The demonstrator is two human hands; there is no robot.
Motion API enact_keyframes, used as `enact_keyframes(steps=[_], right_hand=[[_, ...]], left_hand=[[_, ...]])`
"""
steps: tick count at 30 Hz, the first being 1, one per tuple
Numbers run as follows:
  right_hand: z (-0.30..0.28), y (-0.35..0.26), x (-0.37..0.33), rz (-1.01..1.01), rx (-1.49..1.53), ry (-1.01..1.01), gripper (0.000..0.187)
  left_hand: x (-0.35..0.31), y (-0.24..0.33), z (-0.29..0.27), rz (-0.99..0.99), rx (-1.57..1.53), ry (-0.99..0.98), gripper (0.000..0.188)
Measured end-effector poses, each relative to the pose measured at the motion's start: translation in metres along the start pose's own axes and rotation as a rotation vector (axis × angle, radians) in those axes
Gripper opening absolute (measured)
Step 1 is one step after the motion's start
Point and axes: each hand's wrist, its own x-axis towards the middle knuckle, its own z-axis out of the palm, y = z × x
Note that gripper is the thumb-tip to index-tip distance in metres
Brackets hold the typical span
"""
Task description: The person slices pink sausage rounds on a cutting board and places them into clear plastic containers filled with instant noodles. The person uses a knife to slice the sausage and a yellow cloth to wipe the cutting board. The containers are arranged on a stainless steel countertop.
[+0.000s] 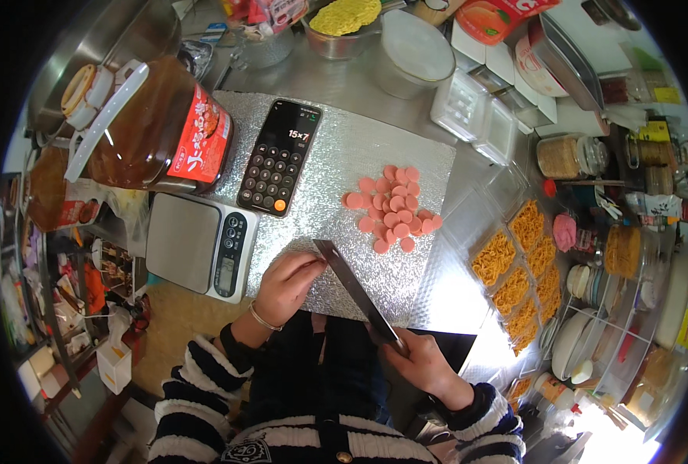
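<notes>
My right hand (427,363) grips the handle of a dark-bladed kitchen knife (355,288). The blade slants up and left over the near edge of a silvery foil-covered board (320,224). Close beside the blade's far end, my left hand (286,286) has its fingers curled and pressed together. Whatever those fingers may hold is hidden. Beyond the knife, a loose heap of thin, round pink sausage slices (396,205) lies on the foil, some overlapping. Neither hand touches the heap.
Left of the board stand a kitchen scale (197,246) and a large jar of brown sauce (162,127). A phone (280,158) showing a calculator lies on the foil. At right, a clear tray (514,271) holds orange shredded food in several compartments. Bowls and a lidded container (413,50) line the back.
</notes>
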Motion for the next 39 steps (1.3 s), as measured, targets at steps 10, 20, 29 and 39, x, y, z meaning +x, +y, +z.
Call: enact_keyframes(steps=[10, 20, 29, 39], right_hand=[[-0.018, -0.004, -0.002, -0.100, -0.028, -0.024, 0.030], [-0.034, -0.015, 0.001, -0.053, -0.061, -0.096, 0.029], [-0.043, -0.006, 0.014, -0.173, -0.059, -0.096, 0.018], [-0.053, -0.014, 0.022, -0.061, -0.036, -0.239, 0.018]], left_hand=[[0.001, -0.002, -0.001, -0.001, -0.067, -0.011, 0.026], [0.003, -0.003, 0.000, 0.000, -0.055, 0.007, 0.029], [0.007, -0.001, 0.001, 0.006, -0.006, 0.045, 0.024], [0.009, 0.001, 0.003, 0.000, 0.054, 0.092, 0.018]])
